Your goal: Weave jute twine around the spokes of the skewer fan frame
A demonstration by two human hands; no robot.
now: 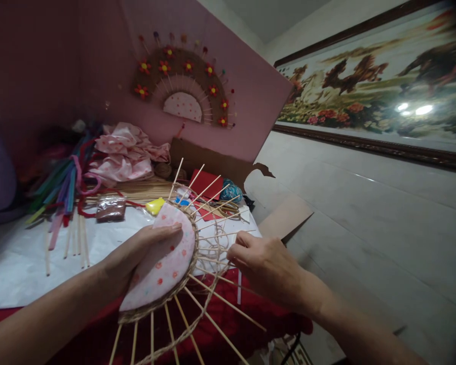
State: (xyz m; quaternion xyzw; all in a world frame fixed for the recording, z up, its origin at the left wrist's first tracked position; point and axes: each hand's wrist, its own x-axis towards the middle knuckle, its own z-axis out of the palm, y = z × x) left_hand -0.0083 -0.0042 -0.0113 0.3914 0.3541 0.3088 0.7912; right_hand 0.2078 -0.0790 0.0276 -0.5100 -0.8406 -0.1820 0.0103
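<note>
A half-round piece covered in pink floral fabric (177, 256) is tilted in front of me, with several thin wooden sticks (223, 325) fanning out from its curved edge. My left hand (146, 243) grips it, thumb on the fabric face and the other fingers hidden behind. Twine (190, 330) runs as an arc across the lower sticks. My right hand (264, 261) has its fingers pinched together at the sticks on the right, where this twine ends. It appears to hold the twine, with loose strands hanging just left of the fingers.
On the white-covered table (19, 274) lie colourful pipe cleaners (66, 177), crumpled pink fabric (123, 152), a brown packet (111, 209), a yellow packet (155, 206), scissors (228, 208) and blue yarn (231, 191). A pink board (247, 86) behind bears a flower-decorated fan (188, 66).
</note>
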